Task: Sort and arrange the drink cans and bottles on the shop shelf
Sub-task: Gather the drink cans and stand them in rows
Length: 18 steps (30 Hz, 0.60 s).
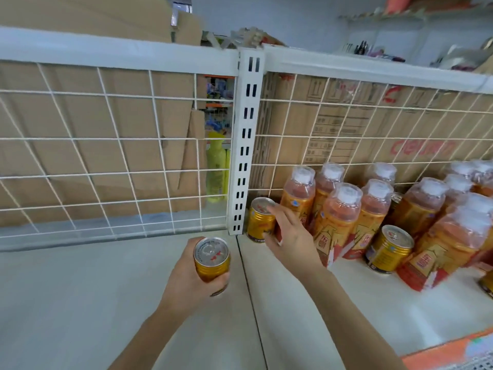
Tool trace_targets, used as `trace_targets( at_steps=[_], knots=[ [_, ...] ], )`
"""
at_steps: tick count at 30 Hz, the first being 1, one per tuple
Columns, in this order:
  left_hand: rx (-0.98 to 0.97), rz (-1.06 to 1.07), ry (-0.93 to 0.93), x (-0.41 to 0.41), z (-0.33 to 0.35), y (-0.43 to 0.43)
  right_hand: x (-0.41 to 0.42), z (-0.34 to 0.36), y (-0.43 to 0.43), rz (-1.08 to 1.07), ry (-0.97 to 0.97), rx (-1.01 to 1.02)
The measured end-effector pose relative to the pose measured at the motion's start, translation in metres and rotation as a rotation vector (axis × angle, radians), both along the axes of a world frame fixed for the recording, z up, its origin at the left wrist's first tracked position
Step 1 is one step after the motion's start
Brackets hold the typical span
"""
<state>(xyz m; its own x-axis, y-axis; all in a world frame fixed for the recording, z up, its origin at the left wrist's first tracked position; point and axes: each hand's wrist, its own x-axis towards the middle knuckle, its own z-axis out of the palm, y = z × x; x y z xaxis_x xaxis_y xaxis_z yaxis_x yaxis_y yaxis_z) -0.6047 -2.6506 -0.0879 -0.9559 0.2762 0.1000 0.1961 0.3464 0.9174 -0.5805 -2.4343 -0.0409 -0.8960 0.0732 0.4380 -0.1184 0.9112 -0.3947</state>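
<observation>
My left hand [192, 284] grips a gold drink can [212, 259] upright above the white shelf [80, 303], near the seam between the two shelf boards. My right hand [289, 236] reaches to a second gold can [260, 220] that stands in the back corner by the slotted upright; its fingers curl round the can's right side. Several orange bottles with white caps [338, 217] stand in rows to the right. A third gold can [388, 248] stands in front of them.
A white wire grid [106, 156] backs the shelf, with cardboard boxes behind it. The slotted white upright [244, 145] splits the two bays. An orange price strip [448, 351] edges the shelf front at the lower right. Another can's edge [486, 285] shows at the far right.
</observation>
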Motion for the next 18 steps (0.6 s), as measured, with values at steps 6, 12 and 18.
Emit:
trace_targets(
  at_steps=[6, 12, 18],
  knots=[
    [-0.004, 0.106, 0.032, 0.002, 0.0, -0.036, -0.06, 0.001, -0.011, -0.108, -0.206, 0.293],
    [0.008, 0.143, 0.034, 0.009, 0.001, -0.051, -0.066, 0.003, -0.017, -0.19, -0.227, 0.402],
    [0.0, 0.199, 0.032, 0.028, -0.001, -0.064, -0.038, 0.002, -0.024, -0.042, -0.215, 0.137]
  ],
)
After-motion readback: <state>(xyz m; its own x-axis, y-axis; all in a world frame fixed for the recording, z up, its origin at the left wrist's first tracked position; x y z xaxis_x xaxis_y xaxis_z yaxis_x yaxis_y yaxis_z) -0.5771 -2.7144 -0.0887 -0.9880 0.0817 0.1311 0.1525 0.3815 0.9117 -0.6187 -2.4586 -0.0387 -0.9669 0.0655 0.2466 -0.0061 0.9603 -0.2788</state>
